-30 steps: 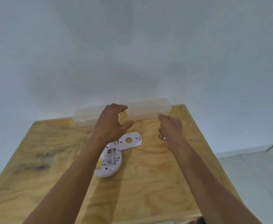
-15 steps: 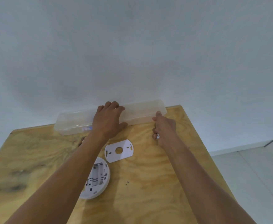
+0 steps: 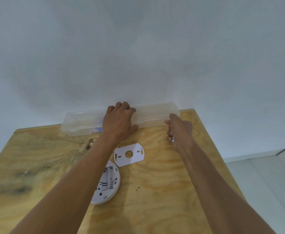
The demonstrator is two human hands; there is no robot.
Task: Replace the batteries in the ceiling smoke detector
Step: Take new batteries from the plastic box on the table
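Note:
A long clear plastic box (image 3: pixel 155 114) lies along the table's far edge against the wall. My left hand (image 3: pixel 119 122) is clamped over its middle, fingers on the lid and thumb on the front wall. Blue and white items (image 3: pixel 96 130) show faintly inside, left of that hand. My right hand (image 3: pixel 180 130) touches the box's front right edge with thumb and forefinger, while its other fingers curl around a small white-tipped battery (image 3: pixel 172 140). The white smoke detector (image 3: pixel 108 183) lies face down with its battery bay showing, partly under my left forearm. Its flat mounting plate (image 3: pixel 130 154) lies beside it.
The plywood table (image 3: pixel 163 191) stands against a plain white wall. Its right edge drops to a pale tiled floor (image 3: pixel 264 183). A few small dark specks (image 3: pixel 137 188) lie right of the detector.
My left hand has come down from above the box and closed over its lid. My right hand has moved forward to the box's front edge. The view has shifted slightly.

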